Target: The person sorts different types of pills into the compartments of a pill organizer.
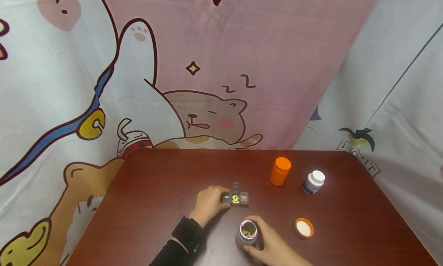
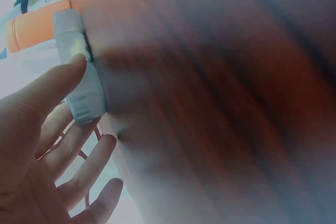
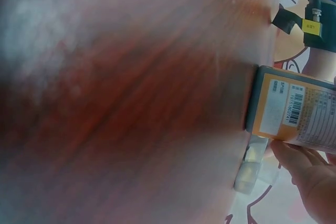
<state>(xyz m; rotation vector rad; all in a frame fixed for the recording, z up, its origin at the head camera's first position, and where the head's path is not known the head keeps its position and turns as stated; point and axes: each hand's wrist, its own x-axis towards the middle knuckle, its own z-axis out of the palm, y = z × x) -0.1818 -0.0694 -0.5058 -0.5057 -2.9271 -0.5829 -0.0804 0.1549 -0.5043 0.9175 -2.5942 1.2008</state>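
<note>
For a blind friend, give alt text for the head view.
The left hand pinches a pillbox with yellow pills; the right hand grips an open bottle. Right of the pillbox on the table: orange bottle, white bottle, cap.

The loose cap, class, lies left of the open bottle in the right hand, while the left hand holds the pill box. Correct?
No: the head view shows the loose cap right of the open bottle in the right hand. The left hand does hold the pill box.

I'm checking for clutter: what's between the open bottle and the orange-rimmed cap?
In the head view: the right hand holding the bottle, then bare tabletop before the cap.
</note>
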